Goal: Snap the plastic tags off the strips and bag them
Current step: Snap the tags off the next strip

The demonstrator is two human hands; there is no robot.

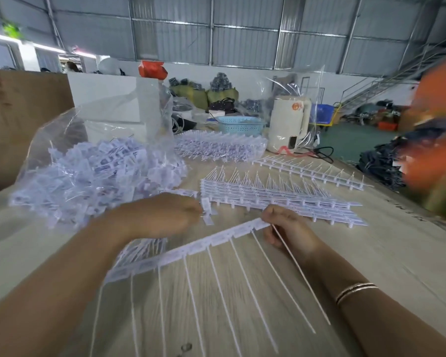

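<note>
White plastic fills our worktop (242, 292): our right hand (285, 228) pinches a strip (191, 247) near the front edge; our left hand (162, 215) grips snapped tags (207, 213) beside the bag (93, 161).

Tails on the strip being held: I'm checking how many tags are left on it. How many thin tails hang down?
About 9. They fan down from the strip toward the viewer, spread between the left hand and right hand. The left arm and blur may hide more.

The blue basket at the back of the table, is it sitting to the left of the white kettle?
Yes, the blue basket stands just left of the white kettle, at the table's far end.
</note>
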